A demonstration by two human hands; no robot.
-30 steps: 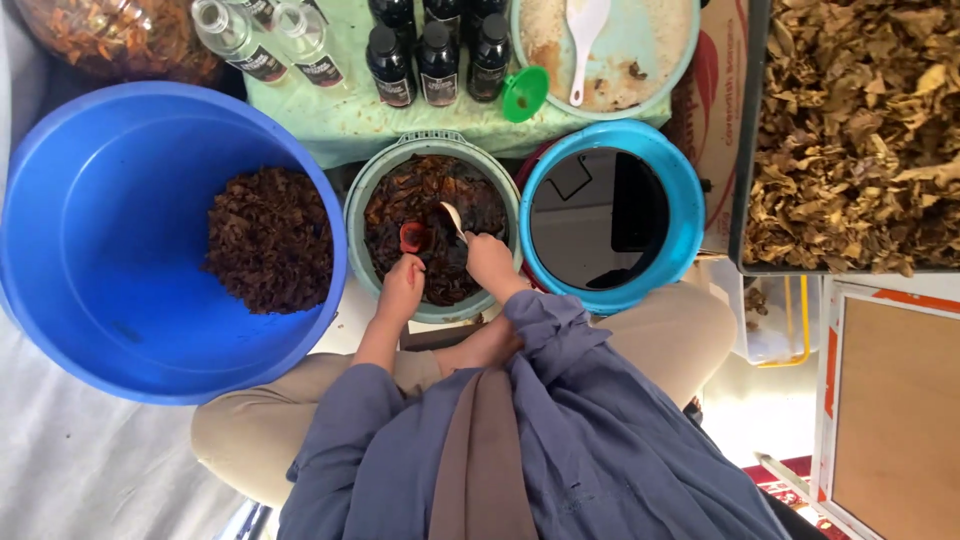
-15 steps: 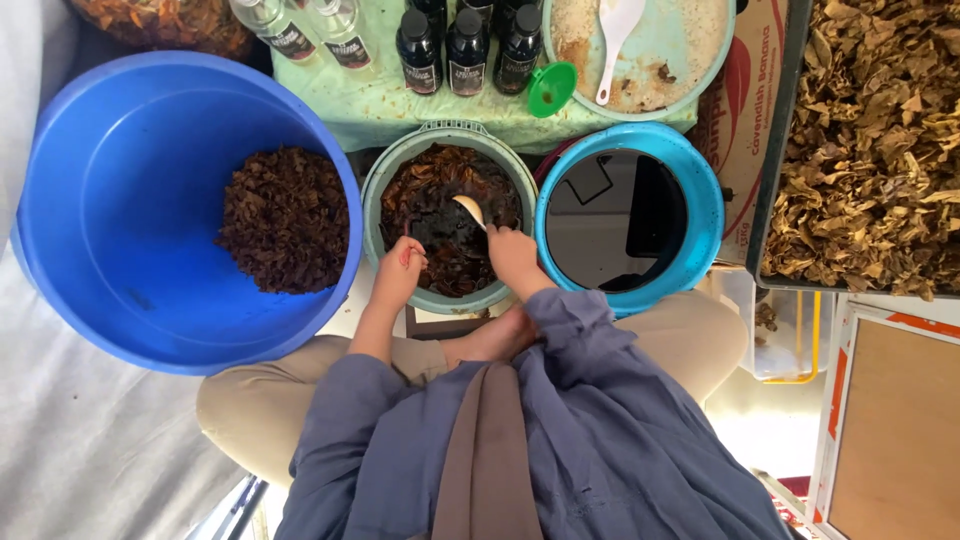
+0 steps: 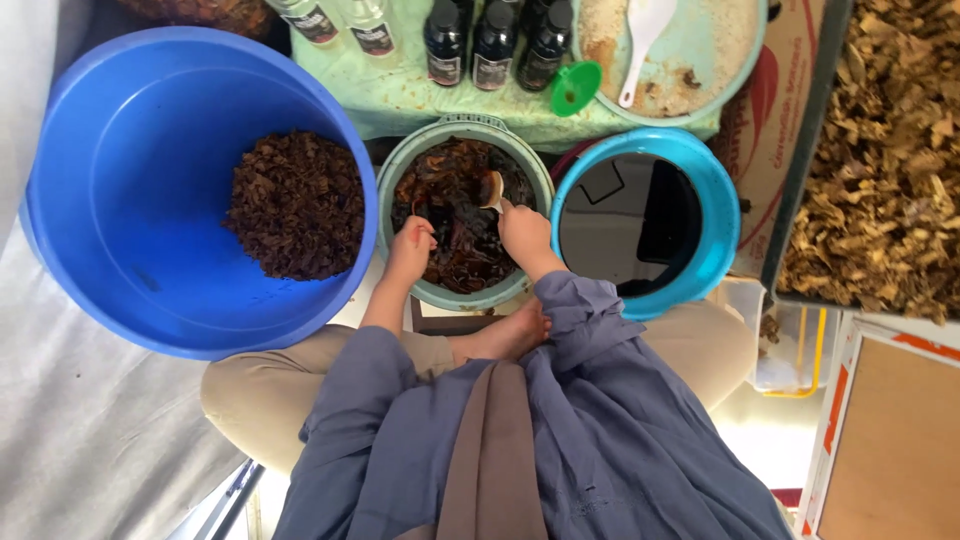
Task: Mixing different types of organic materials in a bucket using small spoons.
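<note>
The right hand (image 3: 525, 232) is closed on a spoon (image 3: 492, 190) dipped in the dark wet leaves filling the green bowl (image 3: 400, 170). The left hand (image 3: 411, 250) seems clamped on something small. Scooping; the next lift needs a level spoon.

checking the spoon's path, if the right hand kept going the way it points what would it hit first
Likely the far rim of the green bowl, after the dark wet leaves; the right hand points its spoon up-left. Depth is unclear.
</note>
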